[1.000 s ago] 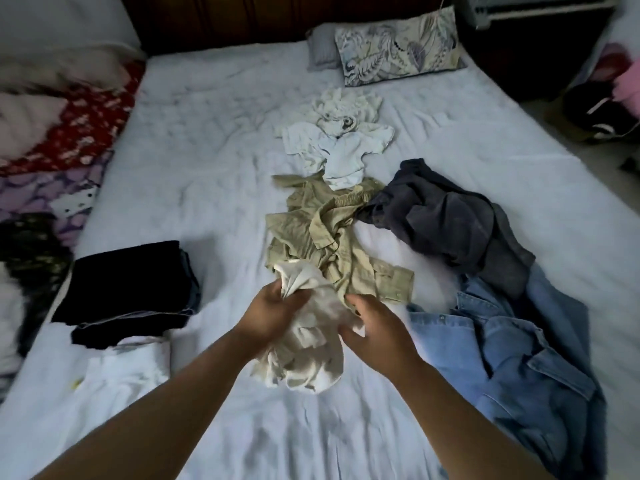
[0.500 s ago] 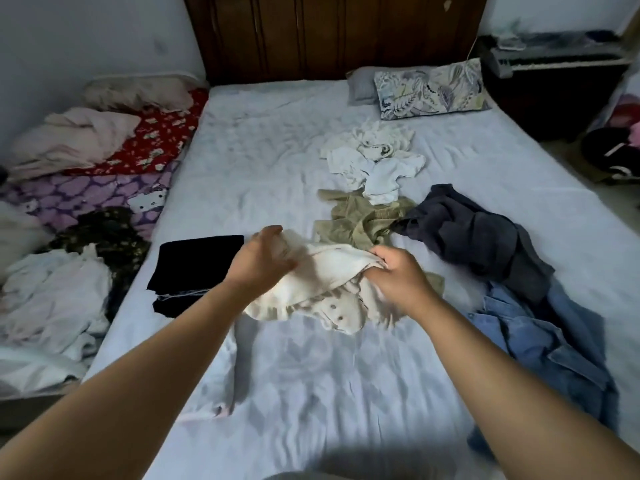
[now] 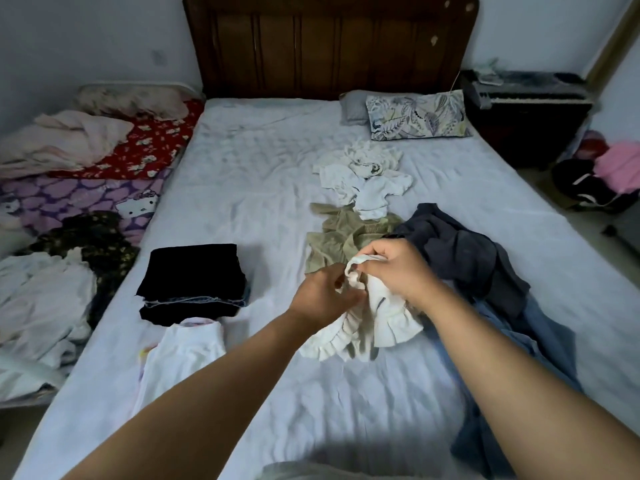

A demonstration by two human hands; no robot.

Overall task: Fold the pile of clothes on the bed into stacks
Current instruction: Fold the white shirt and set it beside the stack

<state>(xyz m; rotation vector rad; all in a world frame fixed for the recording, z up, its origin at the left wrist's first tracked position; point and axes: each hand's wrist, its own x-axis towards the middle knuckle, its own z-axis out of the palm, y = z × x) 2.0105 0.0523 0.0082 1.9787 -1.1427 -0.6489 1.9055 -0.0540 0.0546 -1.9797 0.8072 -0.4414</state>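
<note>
Both hands hold a cream ruffled garment point(image 3: 377, 327) above the middle of the bed point(image 3: 249, 174). My left hand point(image 3: 322, 296) pinches its upper edge from the left, and my right hand point(image 3: 398, 271) grips the top edge beside it. The garment's ruffled hem hangs down onto the sheet. Behind the hands lies an olive shirt point(image 3: 343, 237), with white baby clothes point(image 3: 367, 181) farther back. A dark grey garment point(image 3: 464, 254) and blue denim clothing point(image 3: 540, 344) lie crumpled at the right. A folded dark stack point(image 3: 194, 282) sits at the left, a folded white piece point(image 3: 180, 355) in front of it.
A leaf-print pillow point(image 3: 415, 114) lies by the wooden headboard point(image 3: 329, 46). A second bed at the left carries heaped bedding and clothes point(image 3: 69, 188). A dark cabinet point(image 3: 526, 112) stands at the right, with bags point(image 3: 602, 181) on the floor beside it.
My hands, spread apart along the cream garment half a second ago, have come close together at its top edge. The garment now hangs bunched below them. The view has tilted up.
</note>
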